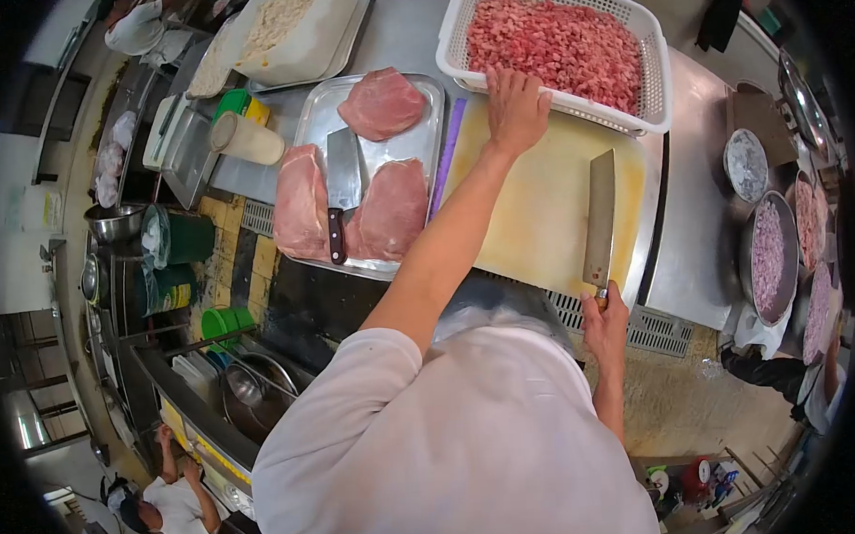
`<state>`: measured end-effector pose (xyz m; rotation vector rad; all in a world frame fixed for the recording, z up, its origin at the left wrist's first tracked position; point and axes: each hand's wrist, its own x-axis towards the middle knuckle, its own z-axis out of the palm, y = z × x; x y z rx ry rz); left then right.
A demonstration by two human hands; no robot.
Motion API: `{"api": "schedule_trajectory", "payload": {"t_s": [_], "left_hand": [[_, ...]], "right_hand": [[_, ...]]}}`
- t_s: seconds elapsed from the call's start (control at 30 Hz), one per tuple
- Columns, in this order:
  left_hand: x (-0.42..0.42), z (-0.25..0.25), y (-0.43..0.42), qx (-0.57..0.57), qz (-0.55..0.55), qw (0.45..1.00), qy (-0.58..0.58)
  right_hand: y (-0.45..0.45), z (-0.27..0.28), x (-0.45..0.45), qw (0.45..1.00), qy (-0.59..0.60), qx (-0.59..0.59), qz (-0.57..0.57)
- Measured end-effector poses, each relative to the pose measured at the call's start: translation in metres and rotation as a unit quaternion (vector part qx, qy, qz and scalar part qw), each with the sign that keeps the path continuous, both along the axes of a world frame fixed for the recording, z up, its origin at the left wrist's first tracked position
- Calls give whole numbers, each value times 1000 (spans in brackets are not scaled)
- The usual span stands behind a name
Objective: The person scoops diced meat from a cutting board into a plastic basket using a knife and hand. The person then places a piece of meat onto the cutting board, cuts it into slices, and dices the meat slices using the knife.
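My left hand (518, 111) reaches across the board, with its fingers hooked over the near rim of a white perforated plastic basket (661, 80). Diced raw meat (552, 46) fills that basket. In my right hand (605, 319) is the handle of a broad cleaver (600, 214), its blade lying over the yellowed cutting board (538, 202) and pointing away from me. Left of the board, a metal tray (346, 96) holds three large pieces of raw meat (385, 212). A second knife (343, 176) with a dark handle lies among them.
A purple strip (447, 158) lies between tray and board. Beyond the tray are a whitish jar (246, 140) and a bin of pale crumbly food (292, 36). At right stand metal bowls (774, 255) of chopped food. Other people (177, 502) are at the edges.
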<state>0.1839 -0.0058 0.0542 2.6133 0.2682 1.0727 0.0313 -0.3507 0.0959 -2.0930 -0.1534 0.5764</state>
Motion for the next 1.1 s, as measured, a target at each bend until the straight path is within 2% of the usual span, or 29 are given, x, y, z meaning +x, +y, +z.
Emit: {"api": "schedule_trajectory", "payload": {"t_s": [0.07, 0.17, 0.23, 0.3, 0.37, 0.4, 0.47, 0.57, 0.67, 0.77, 0.8, 0.83, 0.87, 0.9, 0.97, 1.1], "left_hand": [[-6, 5, -1, -16, -15, 1000, 20], [-15, -9, -10, -148, -46, 982, -109], [-50, -4, -22, -174, -19, 978, -109], [-92, -9, -42, -258, -5, 965, -37], [-124, -20, -53, -496, -65, 857, 121], [-135, -24, -61, -596, -89, 784, 149], [-149, -30, -74, -764, -124, 601, 201], [-150, -15, -97, -858, -232, 425, 173], [-149, 14, -117, -664, -117, 710, 204], [-152, 16, -139, -564, -121, 799, 171], [-151, 22, -143, -475, -157, 855, 137], [-149, 34, -148, -378, -192, 900, 100], [-146, 46, -150, -277, -223, 933, 62], [-139, 57, -149, -241, -251, 936, 54], [-116, 79, -145, -169, -302, 937, 37], [-49, 110, -110, -40, -265, 962, -56]], "right_hand": [[4, 1, 0, 1000, 4, 10, 3], [-8, -7, -1, 997, 47, 48, -35], [-8, -4, -1, 987, 88, 109, -78], [-4, 14, -7, 966, 134, 188, -112], [-10, 16, -6, 941, 176, 268, -109], [-12, 16, -5, 925, 195, 310, -103], [-8, 10, -4, 909, 209, 346, -103], [1, 5, -6, 899, 214, 370, -98], [18, 15, -9, 961, 117, 232, -90], [22, 9, -8, 976, 19, 210, -47], [27, 12, -6, 976, -11, 214, -35], [30, 15, -4, 965, 21, 257, -42], [33, 20, -2, 952, 55, 298, -49], [36, 25, -1, 935, 88, 338, -54], [47, 39, 7, 923, 70, 377, -46], [53, 65, 40, 888, 56, 455, 33]]}}
